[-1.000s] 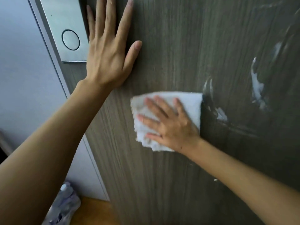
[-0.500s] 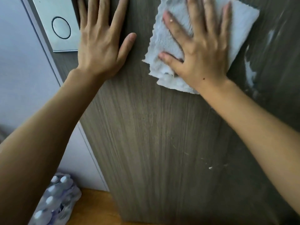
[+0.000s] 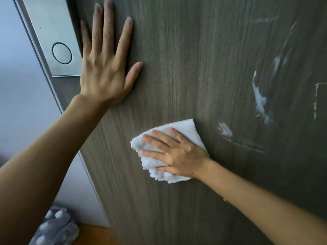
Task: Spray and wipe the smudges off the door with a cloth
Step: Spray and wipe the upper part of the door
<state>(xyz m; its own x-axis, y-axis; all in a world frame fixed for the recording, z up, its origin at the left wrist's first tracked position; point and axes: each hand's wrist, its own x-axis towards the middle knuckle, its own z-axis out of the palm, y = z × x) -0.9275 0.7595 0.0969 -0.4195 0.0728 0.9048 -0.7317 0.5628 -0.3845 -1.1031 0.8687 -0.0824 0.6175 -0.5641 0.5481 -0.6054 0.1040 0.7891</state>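
Cloth (image 3: 184, 131) under right hand (image 3: 178, 152), below left hand (image 3: 104, 71)

Both hands, left (image 3: 104, 75) and right (image 3: 178, 152), press flat, fingers (image 3: 159, 138) straight.

White folded cloth (image 3: 178, 131) flat on grey woodgrain door (image 3: 185, 68), smudges (image 3: 260, 101) right.
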